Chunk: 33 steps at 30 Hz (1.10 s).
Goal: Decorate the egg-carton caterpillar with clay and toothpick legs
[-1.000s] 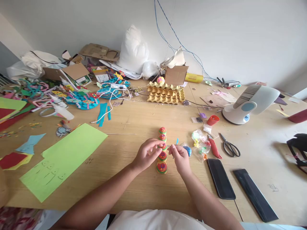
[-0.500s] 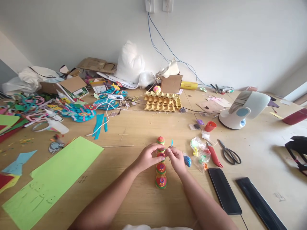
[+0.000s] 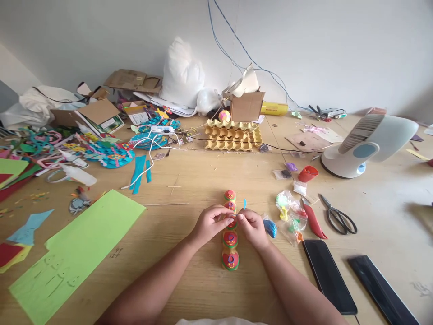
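Note:
A column of several red domes with green rims and small blue and yellow details [image 3: 230,240] stands on the wooden table, running away from me. Over its middle, my left hand [image 3: 212,224] has thumb and index finger pinched near one dome; what lies between them is too small to name. Just right of the column, my right hand [image 3: 251,226] is closed around a small tool with a blue tip [image 3: 245,204] that sticks up past the fingers. The fingertips of both hands nearly meet.
Green paper [image 3: 81,253] lies at left. On the right are scissors [image 3: 338,220], a red-handled knife [image 3: 314,220], clay bags [image 3: 284,203], a blue packet [image 3: 270,228], a phone [image 3: 329,275] and a fan [image 3: 365,144]. Egg cartons [image 3: 233,135] sit behind.
The view has shifted, so the fan and phone appear farther right and larger. My left fingertips have come closer to my right ones, and the second dome now shows more.

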Tool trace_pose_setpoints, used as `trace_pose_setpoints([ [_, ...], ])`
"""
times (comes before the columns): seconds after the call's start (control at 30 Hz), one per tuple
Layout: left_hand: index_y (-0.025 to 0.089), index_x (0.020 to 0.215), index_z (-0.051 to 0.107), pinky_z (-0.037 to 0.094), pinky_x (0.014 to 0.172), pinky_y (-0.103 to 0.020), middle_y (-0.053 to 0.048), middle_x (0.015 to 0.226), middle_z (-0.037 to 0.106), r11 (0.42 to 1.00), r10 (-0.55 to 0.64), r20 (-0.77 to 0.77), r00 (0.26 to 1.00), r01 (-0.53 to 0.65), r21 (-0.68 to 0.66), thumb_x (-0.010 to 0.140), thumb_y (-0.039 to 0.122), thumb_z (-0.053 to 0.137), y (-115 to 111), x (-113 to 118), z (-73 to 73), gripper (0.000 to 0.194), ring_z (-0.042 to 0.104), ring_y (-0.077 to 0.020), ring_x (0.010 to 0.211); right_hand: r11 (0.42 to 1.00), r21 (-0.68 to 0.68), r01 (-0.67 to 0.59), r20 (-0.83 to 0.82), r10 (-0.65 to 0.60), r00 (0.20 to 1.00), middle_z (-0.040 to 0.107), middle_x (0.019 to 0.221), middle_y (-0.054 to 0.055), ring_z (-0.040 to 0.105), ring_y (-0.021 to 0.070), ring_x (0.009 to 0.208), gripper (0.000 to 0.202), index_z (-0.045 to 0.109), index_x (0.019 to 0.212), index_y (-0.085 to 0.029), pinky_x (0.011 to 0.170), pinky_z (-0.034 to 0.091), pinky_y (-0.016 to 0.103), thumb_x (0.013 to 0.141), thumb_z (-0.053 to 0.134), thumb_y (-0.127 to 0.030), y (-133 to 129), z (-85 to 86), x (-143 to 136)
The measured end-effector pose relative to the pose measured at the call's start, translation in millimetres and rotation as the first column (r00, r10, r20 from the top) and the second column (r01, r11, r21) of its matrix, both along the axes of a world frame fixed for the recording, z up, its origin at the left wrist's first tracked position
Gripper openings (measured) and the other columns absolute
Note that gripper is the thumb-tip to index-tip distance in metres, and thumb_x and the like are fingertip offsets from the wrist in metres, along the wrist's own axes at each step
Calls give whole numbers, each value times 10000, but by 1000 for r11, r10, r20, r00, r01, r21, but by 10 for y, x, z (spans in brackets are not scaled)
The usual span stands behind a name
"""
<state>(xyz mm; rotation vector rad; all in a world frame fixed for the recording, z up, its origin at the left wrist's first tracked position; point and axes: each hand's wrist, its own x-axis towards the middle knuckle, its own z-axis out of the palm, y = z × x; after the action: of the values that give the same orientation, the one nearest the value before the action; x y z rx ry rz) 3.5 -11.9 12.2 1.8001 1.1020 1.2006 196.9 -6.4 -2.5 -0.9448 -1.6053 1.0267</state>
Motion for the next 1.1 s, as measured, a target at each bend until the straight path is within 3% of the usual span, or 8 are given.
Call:
trace_pose_setpoints([
  [0.17, 221, 988, 782, 534, 702, -281, -65, 927, 776, 988, 17, -52, 998, -9, 155, 900, 278, 744, 0, -31, 27, 111, 697, -183, 850, 1000, 8, -30, 11, 30, 1000, 658, 660, 43, 589, 159, 617, 449, 686, 706, -189, 605, 485, 283, 993, 570, -515, -9, 6, -6],
  [0.33, 228, 989, 771, 566, 781, -311, -50, 912, 776, 979, 4, -41, 999, 4, 202, 904, 241, 741, -10, -40, 16, 91, 709, -178, 855, 999, 18, -29, 19, 28, 999, 651, 642, 36, 584, 152, 594, 441, 676, 690, -193, 589, 474, 277, 1000, 572, -490, -17, 8, -6],
  [0.7, 228, 931, 772, 559, 756, -309, -37, 849, 763, 975, 11, -21, 1000, -6, 223, 922, 229, 721, -22, -9, 16, 52, 695, -166, 796, 997, 14, -77, 46, 76, 996, 706, 698, 61, 643, 178, 649, 445, 729, 765, -192, 631, 512, 298, 984, 577, -549, -35, 1, 0],
  [0.9, 216, 912, 762, 543, 737, -300, -38, 833, 753, 981, 38, -6, 999, -36, 191, 933, 241, 702, -26, -14, -18, 69, 686, -165, 787, 996, 14, -91, -26, 91, 995, 717, 814, 81, 664, 199, 755, 508, 735, 939, -184, 716, 535, 326, 988, 502, -633, -40, 7, 13],
  [1.1, 202, 880, 757, 503, 656, -266, -41, 821, 735, 990, 75, 40, 996, -79, 113, 930, 257, 700, -16, -19, -45, 94, 650, -150, 740, 998, -54, -43, -57, 40, 998, 728, 946, 75, 671, 189, 831, 272, 705, 1043, -208, 735, 547, 300, 921, 704, -452, -44, -49, -34],
])
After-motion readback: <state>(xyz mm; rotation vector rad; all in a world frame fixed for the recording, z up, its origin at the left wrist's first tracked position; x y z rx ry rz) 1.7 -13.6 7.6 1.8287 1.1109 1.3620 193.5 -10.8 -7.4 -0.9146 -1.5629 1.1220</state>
